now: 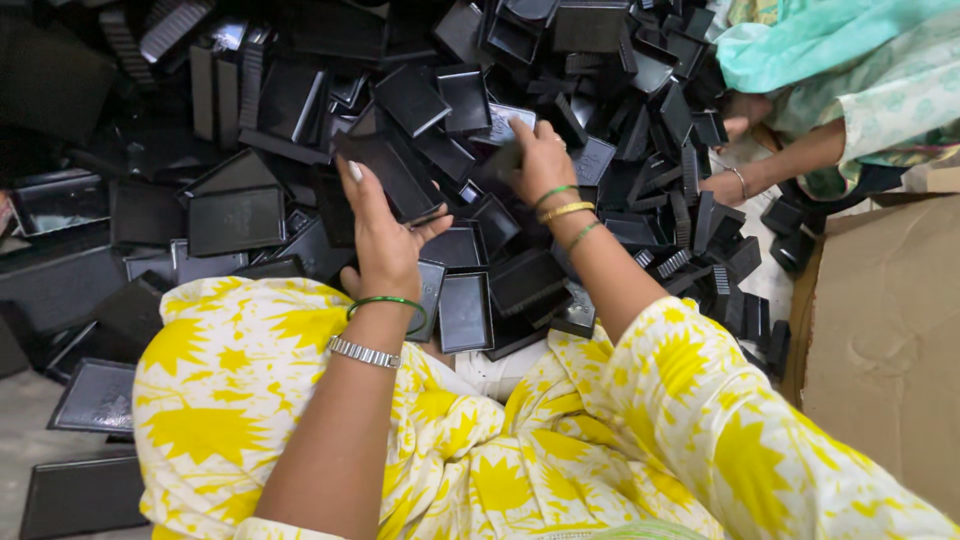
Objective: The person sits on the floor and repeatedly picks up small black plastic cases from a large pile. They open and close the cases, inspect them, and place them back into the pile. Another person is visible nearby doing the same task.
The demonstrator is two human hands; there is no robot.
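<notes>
Hundreds of black plastic trays [420,130] lie heaped on the floor, filling the view from nine o'clock round to two o'clock, some face up, some on edge, a few larger flat ones [236,220] out at nine o'clock. At three to four o'clock stands a brown cardboard box [880,340], and at one o'clock a second person in pale green reaches in with a hand [722,186] low beside the pile. Near the centre the left hand [382,240] holds a shallow black tray [385,170], fingers spread wide along its underside with the thumb hooked over the near edge, so the tray sits tilted toward eleven o'clock. Just toward one o'clock of it, the right hand [540,160] presses down on a smaller tray [500,125] in the heap, fingers bent and close together; whether they have closed round it I cannot tell. Sorting well here would seem to call for lifting one piece clear at a time, keeping the held tray level
</notes>
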